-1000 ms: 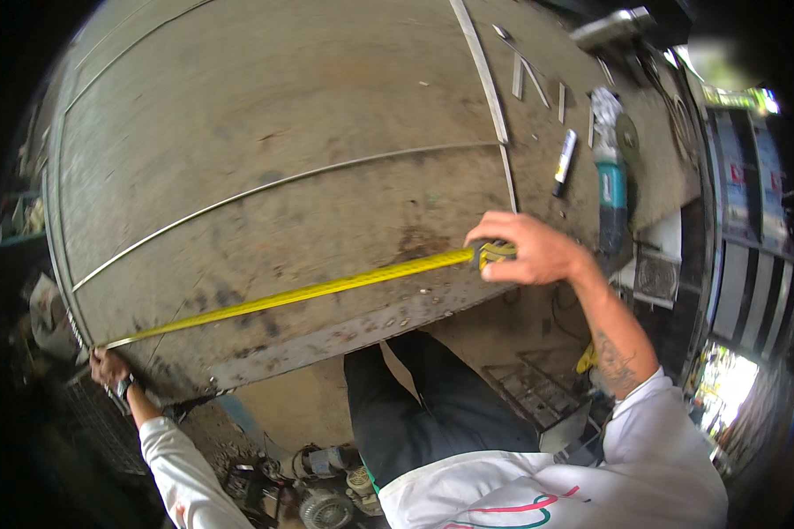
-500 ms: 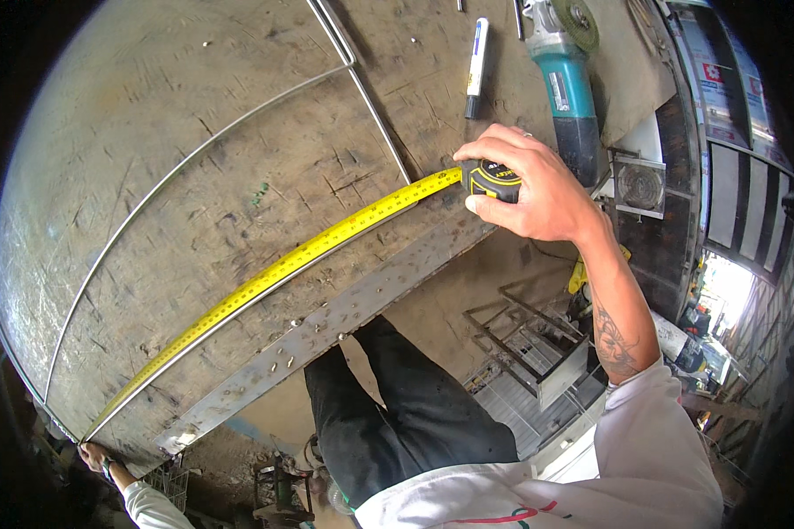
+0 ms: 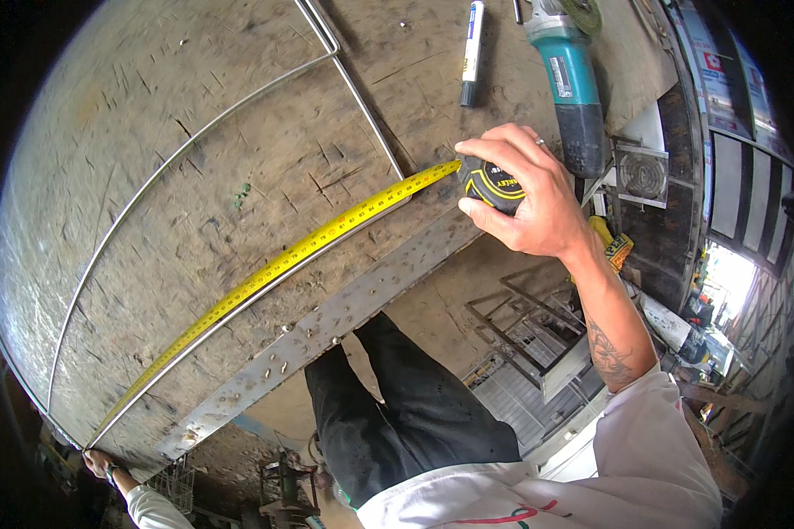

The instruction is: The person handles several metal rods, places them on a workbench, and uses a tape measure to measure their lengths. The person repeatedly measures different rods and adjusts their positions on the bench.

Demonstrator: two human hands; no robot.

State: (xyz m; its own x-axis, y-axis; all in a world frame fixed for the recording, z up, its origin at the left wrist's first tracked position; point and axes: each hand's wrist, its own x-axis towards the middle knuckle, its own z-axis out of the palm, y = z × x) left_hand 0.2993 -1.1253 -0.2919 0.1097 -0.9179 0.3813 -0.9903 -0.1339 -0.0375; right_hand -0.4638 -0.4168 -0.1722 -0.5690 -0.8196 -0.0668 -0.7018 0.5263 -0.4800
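My right hand (image 3: 529,189) grips the black and yellow case of a tape measure (image 3: 494,183), thumb below and fingers over the top. From it the yellow blade (image 3: 300,256) runs out across the worktable to the far lower left. There my left hand (image 3: 100,464), small in view, has its fingers closed at the blade's end, by a corner of a thin metal rod frame (image 3: 370,119). The blade lies along the frame's near rod and partly covers it. The case is a little past the frame's near right corner.
A white marker (image 3: 473,55) with a dark cap and a teal angle grinder (image 3: 568,79) lie on the scratched worktable (image 3: 229,203). A steel strip (image 3: 326,322) with bits of debris edges the near side. A dark metal frame (image 3: 512,331) stands below at right.
The view has shifted slightly, so the bench things appear a little further up and left. My right hand has turned the tape case slightly; both hands keep their hold.
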